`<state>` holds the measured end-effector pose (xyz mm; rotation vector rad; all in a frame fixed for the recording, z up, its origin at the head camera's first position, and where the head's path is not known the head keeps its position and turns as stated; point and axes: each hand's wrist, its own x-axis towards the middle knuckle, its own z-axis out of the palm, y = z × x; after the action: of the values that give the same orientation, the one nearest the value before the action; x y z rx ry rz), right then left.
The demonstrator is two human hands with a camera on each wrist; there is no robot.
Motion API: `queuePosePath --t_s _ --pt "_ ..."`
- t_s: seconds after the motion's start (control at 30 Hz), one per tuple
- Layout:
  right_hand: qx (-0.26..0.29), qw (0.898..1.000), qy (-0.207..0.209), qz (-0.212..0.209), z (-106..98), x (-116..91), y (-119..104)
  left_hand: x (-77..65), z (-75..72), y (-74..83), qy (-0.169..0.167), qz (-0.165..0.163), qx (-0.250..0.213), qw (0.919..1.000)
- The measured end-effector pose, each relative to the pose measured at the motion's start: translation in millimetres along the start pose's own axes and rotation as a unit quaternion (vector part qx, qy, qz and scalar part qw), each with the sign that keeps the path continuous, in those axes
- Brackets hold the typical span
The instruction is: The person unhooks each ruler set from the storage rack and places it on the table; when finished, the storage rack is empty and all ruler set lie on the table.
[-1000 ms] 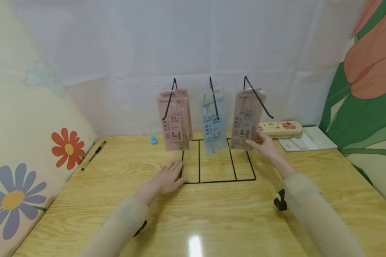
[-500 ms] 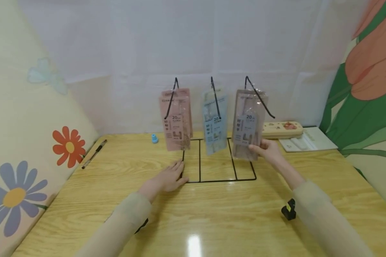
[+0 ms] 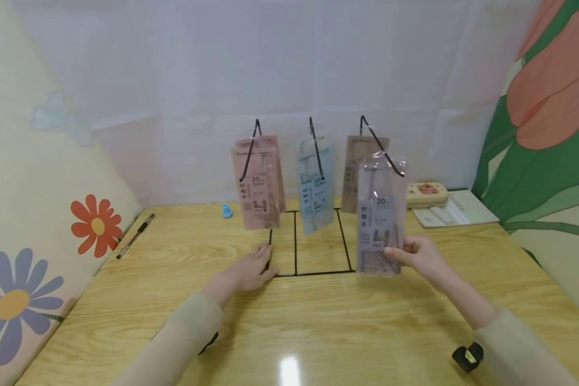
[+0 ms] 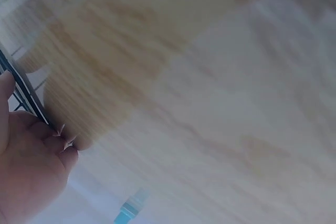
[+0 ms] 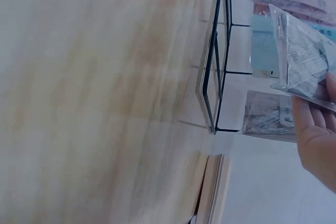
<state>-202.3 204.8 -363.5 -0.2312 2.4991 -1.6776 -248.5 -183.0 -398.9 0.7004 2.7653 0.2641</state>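
Observation:
My right hand [image 3: 422, 260] pinches the lower right edge of a greyish-purple plastic packet [image 3: 380, 214], thumb in front. The packet hangs near the front end of the right hook of a black wire rack [image 3: 313, 274]; the hook's tip shows before its upper part. A brown-grey packet [image 3: 352, 166] hangs farther back on that hook. Pink packets [image 3: 257, 187] hang from the left hook, pale blue packets [image 3: 316, 185] from the middle one. My left hand [image 3: 251, 268] rests with extended fingers on the left side of the rack's base; its fingers [image 4: 55, 140] touch the wire.
Behind the right hook lie a cream pencil case [image 3: 427, 194] and a white booklet [image 3: 455, 209]. A small blue cone-shaped item [image 3: 227, 210] stands left of the rack, and a pen [image 3: 135, 236] lies at the table's left edge. White cloth [image 3: 198, 80] hangs behind.
My right hand has drawn the front packet forward and down along the right hook, away from the packet behind it. My left hand has stayed on the rack's base.

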Motion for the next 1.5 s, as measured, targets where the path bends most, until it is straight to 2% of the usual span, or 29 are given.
queuePosePath --t_s 0.17,0.3,0.43,0.57,0.77,0.87,0.97,1.1,1.37,1.5 --pt "0.003 1.0 -0.026 0.003 -5.8 -31.5 -0.2 1.0 0.4 -1.9 -0.001 0.001 0.001 1.0" --pt "0.008 0.999 -0.03 0.006 -13.5 -56.1 2.0 0.9 -0.3 -1.8 -0.004 0.004 0.003 1.0" --pt "0.013 1.0 -0.018 0.004 -26.5 -76.5 10.4 0.6 -1.4 -0.8 -0.003 0.005 0.005 1.0" --pt "-0.001 1.0 0.008 0.025 -44.3 -86.8 20.6 -0.2 -2.7 -0.1 -0.003 0.002 0.002 1.0" --pt "-0.044 0.995 0.015 0.083 -58.6 -77.3 36.0 0.4 -1.1 -2.3 0.002 0.005 0.007 1.0" --pt "-0.104 0.987 -0.003 0.119 -61.7 -64.6 42.6 1.0 -0.3 -3.2 0.003 0.007 0.006 0.9999" --pt "-0.157 0.975 -0.021 0.157 -64.1 -49.7 47.2 0.8 -0.5 -2.8 0.002 0.006 0.006 1.0" --pt "-0.162 0.969 -0.034 0.182 -64.3 -33.6 50.1 -0.2 -1.2 -1.6 0.0 0.004 0.005 1.0" --pt "-0.154 0.969 -0.053 0.187 -64.2 -17.4 46.7 -1.5 -3.0 -0.1 0.001 0.004 0.001 1.0" --pt "-0.2 0.965 -0.046 0.162 -62.9 -15.3 45.4 -1.2 -2.8 -0.5 -0.002 0.001 0.004 1.0"
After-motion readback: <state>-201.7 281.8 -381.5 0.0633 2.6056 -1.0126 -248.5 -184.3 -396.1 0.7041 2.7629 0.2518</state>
